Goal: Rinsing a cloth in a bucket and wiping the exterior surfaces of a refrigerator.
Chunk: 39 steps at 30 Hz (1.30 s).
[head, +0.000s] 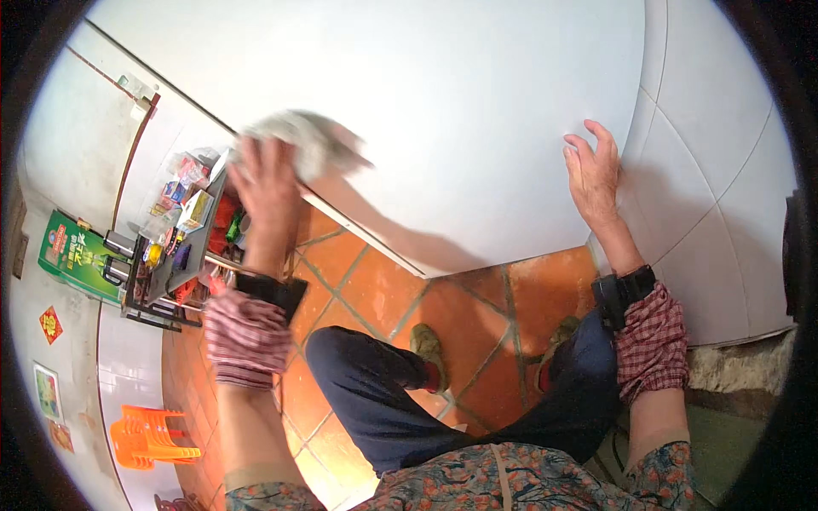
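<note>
A large smooth white panel (447, 96) stands in front of me. My left hand (268, 182), blurred by motion, has a grey-white cloth (313, 144) under and beside its fingers, against the panel near its left edge. The fingers are spread over the cloth; part of it flaps out to the right. My right hand (591, 172) is at the panel's right side, near the tiled wall, with bent fingers apart and nothing in them. Its fingertips are at the panel's surface; whether they touch cannot be told. Checked sleeve covers and black wrist straps are on both forearms.
A rack (185, 255) at the left holds boxes, packets and metal mugs. A green carton (77, 255) stands behind it. Stacked orange plastic stools (150, 437) are at the lower left. White wall tiles (696, 147) curve along the right. Orange floor tiles (377, 287) lie below the panel.
</note>
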### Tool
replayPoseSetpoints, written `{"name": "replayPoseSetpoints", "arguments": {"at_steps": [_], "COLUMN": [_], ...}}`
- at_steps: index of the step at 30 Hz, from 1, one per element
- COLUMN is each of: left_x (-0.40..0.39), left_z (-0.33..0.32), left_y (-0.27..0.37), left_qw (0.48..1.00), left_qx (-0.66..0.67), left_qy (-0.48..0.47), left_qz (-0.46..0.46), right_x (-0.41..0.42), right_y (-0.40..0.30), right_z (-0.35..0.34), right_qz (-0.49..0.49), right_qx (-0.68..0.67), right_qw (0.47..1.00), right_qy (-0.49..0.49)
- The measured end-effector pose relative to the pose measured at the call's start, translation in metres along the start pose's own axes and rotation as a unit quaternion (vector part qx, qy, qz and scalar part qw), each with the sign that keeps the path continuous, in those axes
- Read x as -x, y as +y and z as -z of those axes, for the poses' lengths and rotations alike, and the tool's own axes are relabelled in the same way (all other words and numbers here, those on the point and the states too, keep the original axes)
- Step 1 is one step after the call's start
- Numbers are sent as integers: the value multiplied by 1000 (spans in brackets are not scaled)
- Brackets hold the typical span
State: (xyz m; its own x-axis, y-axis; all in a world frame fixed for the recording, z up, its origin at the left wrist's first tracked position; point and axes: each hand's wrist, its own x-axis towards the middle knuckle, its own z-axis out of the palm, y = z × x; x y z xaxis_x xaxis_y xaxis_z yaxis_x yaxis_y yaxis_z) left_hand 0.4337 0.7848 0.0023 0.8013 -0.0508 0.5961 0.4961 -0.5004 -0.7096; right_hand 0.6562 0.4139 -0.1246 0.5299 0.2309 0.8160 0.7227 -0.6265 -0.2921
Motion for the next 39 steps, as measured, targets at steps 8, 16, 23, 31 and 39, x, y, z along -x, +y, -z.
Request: {"name": "replayPoseSetpoints", "arguments": {"at_steps": [8,16,23,31,39], "left_x": [-105,12,53,-58,-207], "left_z": [28,12,7,68,81], "left_y": [-117,67,102,-60,-248], "left_qw": [908,877,870,862,843], "left_qx": [285,379,418,347,283], "left_qy": [244,141,57,278,364], "left_qz": [187,260,256,245,277], "right_x": [-10,-14,-17,-10,-20], "right_y": [-23,-45,-51,-39,-56], "right_z": [13,20,17,19,23], "right_qz": [42,42,42,41,55], "right_qx": [-48,-54,-62,-56,-78], "right_qw": [997,998,997,997,995], "right_qy": [33,-1,-14,-23,17]}}
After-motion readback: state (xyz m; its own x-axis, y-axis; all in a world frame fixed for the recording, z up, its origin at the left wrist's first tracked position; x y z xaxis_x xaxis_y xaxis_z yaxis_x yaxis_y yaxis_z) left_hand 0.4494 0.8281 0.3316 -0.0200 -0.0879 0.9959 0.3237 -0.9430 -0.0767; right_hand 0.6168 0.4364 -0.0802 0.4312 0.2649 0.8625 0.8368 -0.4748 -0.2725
